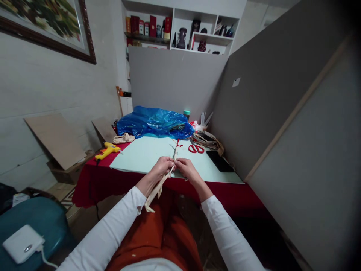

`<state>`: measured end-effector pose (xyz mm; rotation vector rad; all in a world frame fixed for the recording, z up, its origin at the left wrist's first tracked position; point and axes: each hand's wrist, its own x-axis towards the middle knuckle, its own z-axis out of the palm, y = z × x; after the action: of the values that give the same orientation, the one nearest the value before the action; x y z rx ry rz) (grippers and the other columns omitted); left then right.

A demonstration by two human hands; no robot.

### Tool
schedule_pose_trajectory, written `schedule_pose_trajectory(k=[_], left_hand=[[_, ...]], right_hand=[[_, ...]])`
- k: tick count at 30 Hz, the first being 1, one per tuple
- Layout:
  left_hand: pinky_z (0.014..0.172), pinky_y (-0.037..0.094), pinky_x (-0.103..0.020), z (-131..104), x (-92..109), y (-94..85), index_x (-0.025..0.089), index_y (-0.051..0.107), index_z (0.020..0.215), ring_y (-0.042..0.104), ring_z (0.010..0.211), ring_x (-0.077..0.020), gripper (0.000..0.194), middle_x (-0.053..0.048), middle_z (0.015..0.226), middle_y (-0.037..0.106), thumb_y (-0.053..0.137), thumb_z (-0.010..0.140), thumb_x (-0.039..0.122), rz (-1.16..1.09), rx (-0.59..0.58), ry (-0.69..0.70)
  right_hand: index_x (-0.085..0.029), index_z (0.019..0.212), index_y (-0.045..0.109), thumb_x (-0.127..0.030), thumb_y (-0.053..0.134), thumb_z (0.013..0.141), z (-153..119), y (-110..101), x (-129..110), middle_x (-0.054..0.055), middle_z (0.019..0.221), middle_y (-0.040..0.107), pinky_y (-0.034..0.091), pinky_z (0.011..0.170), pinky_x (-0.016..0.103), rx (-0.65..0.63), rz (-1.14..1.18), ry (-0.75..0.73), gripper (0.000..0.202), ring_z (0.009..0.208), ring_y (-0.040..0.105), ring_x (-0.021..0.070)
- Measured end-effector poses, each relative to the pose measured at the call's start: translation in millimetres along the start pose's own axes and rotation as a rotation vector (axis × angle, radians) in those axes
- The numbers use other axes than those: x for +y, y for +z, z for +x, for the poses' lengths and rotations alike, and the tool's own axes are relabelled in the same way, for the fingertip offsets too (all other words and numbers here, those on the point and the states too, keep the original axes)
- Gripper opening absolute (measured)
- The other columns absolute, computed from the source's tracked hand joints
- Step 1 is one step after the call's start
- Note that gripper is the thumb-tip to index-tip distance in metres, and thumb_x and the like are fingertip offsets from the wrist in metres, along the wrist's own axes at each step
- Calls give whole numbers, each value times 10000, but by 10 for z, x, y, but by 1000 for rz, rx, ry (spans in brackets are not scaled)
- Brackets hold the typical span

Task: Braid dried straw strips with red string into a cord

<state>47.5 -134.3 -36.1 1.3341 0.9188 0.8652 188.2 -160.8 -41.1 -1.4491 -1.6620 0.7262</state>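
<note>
Both hands meet at the table's front edge, over a thin stem-like strand with a red tip point(178, 142). My left hand point(164, 165) is closed around the strand and a pale, dry strip point(156, 191), which hangs down toward my lap. My right hand point(186, 168) pinches the same strand from the other side, its fingertips nearly touching the left ones. The strand points away from me over a pale green board point(141, 153). Red-handled scissors point(196, 149) lie on the board, right of the strand. The exact finger contact is too small to make out.
A blue plastic bag point(152, 121) covers the table's back. A yellow glue gun point(107, 151) and pale coiled cord point(124, 138) lie left. At the right are a black tablet-like slab point(219, 161) and a tall grey panel point(276, 82). A teal stool point(36, 218) holds a white device point(23, 244).
</note>
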Motion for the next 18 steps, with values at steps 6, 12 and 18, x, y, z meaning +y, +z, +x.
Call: schedule_pose_trajectory(k=[6,12,18], left_hand=[[559,386,-213,-79,24,55,156,584,736,544,556,-130,45,4,556,593,569,723,116,309,187,94],[715,377,-263,-201,147,39,202,614,734,594,754,-197,54,-38,665,648,608,747,150,627,286,191],[705,364,-285,-284,263,70,204,654,632,601,748,-230,140,-83,689,665,603,763,201,842,303,210]], right_hand=[[-150,720,668,-439,504,785,17,62,40,-4,533,539,315,477,205,75,19,15,338,509,458,114],[-165,618,614,-373,516,757,-18,96,9,1,547,559,330,525,216,156,11,25,269,551,476,122],[-166,595,597,-318,557,720,-37,103,-29,4,555,579,327,536,215,192,68,32,200,575,496,125]])
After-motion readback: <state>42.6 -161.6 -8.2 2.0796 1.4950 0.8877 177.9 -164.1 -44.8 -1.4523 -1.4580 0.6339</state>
